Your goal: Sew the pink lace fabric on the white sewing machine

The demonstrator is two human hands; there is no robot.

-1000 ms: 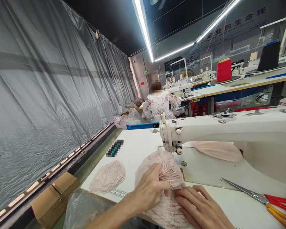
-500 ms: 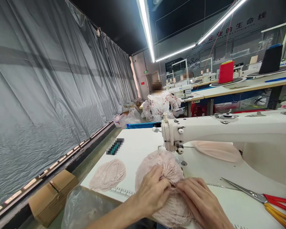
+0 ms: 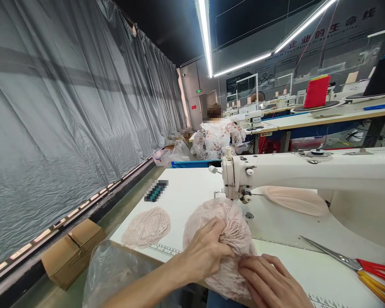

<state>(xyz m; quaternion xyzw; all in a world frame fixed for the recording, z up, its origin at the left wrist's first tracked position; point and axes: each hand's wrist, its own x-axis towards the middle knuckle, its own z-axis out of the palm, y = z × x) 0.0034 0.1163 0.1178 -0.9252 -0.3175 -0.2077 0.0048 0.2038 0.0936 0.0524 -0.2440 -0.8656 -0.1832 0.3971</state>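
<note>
My left hand (image 3: pixel 205 252) pinches a gathered fold of a pink lace piece (image 3: pixel 221 222) that bulges up in front of the needle of the white sewing machine (image 3: pixel 308 171). My right hand (image 3: pixel 269 280) lies flat on the near part of the same lace, fingers pressing it to the white table (image 3: pixel 182 192). A second, flat pink lace piece (image 3: pixel 146 226) rests on the table to the left, apart from both hands.
Scissors with red and yellow handles (image 3: pixel 356 265) lie at the right. A pink foam cup (image 3: pixel 295 199) sits behind the machine arm. A clear plastic bag (image 3: pixel 112 273) and a cardboard box (image 3: pixel 72 252) are at lower left. A person in a floral top (image 3: pixel 216 137) sits ahead; grey plastic sheeting (image 3: pixel 67 107) hangs on the left.
My right hand has slid back toward me along the lace. My left hand keeps its grip on the gathered fold. The view has tilted slightly.
</note>
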